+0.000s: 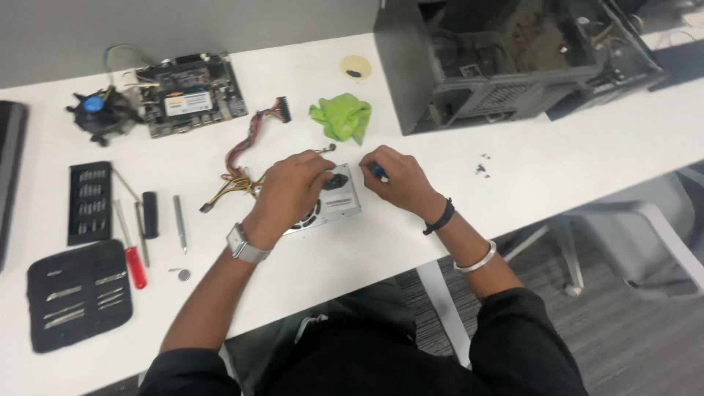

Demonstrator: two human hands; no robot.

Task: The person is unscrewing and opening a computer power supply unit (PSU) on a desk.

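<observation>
Head view: left hand (290, 187) fingers grasp the grey power supply (334, 199) with its pale rectangular label, right hand (396, 180) fingers pinch a blue-handled screwdriver (378, 173).

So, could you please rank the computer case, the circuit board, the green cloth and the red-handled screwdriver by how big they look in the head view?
1. Computer case, by far the largest.
2. Circuit board.
3. Green cloth.
4. Red-handled screwdriver: longer than the cloth but much thinner, and nearer the camera, so these last two are unsure.

power supply (334, 199) half hidden under left hand (290, 192), screwdriver (378, 173) tip hidden, black tray (9, 169) cut by left edge, screws (481, 169) too small
</observation>
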